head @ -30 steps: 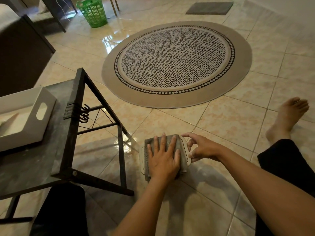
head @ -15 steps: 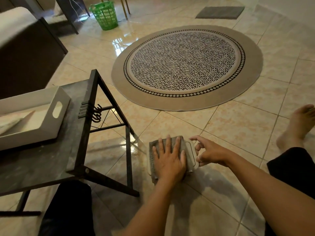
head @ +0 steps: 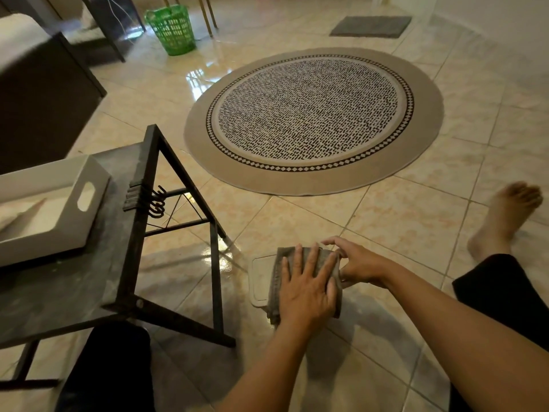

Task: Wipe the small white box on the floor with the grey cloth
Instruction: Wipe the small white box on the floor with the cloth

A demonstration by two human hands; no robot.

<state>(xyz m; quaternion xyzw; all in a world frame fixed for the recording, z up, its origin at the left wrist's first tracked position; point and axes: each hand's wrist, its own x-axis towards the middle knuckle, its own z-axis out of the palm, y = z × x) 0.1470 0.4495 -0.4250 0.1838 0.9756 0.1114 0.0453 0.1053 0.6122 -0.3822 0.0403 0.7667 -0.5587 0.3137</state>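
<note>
The floor is shiny tile, w/ a big round rug far from the work. On the left stands a dark desk that carries a white tray. The small white box lies on the floor, just beside the desk leg; only its left part shows, the rest is under the grey cloth. The left hand lies flat on the cloth, fingers spread wide, pressing and not gripping. The right hand is half closed, fingertips on the box's right edge, approx. to steady it. I judge the wiping is in progress on the top. The next move prob. needs strokes over the uncovered left part, then the sides, w/ the box kept from sliding on the smooth tile.
</note>
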